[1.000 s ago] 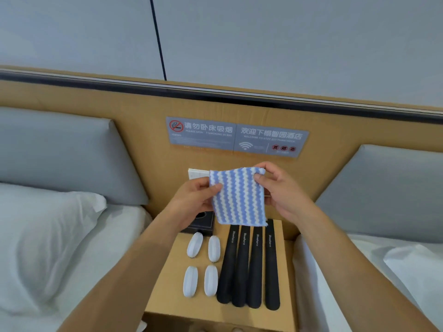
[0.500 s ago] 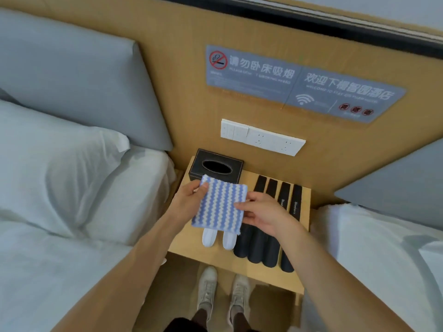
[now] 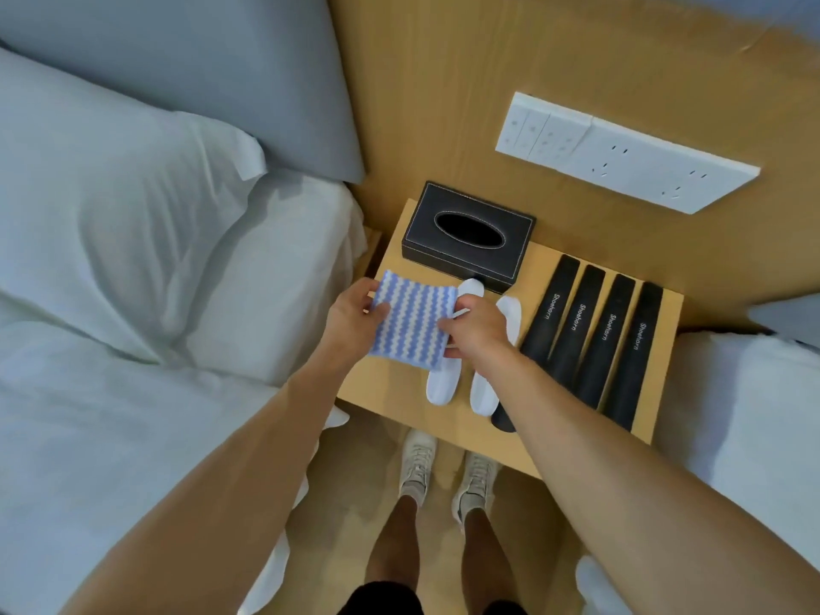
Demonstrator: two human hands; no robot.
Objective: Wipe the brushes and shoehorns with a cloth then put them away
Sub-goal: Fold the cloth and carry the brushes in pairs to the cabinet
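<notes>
A blue-and-white zigzag cloth (image 3: 412,324) is held flat just above the left part of the wooden nightstand (image 3: 390,392). My left hand (image 3: 355,315) pinches its left edge and my right hand (image 3: 477,328) pinches its right edge. Several white brushes (image 3: 441,383) lie on the nightstand under and beside the cloth, partly hidden by it and by my right hand. To their right, several black shoehorns (image 3: 616,344) lie side by side, labelled in white; my right forearm covers the nearest one's lower end.
A black tissue box (image 3: 468,235) stands at the nightstand's back left. A white socket panel (image 3: 621,155) is on the wooden headboard above. Beds with white sheets and pillows (image 3: 111,215) flank the nightstand. My feet in light sneakers (image 3: 417,470) stand in front.
The view has tilted down. Both hands lowered the cloth from in front of the headboard to just above the brushes and shifted it left.
</notes>
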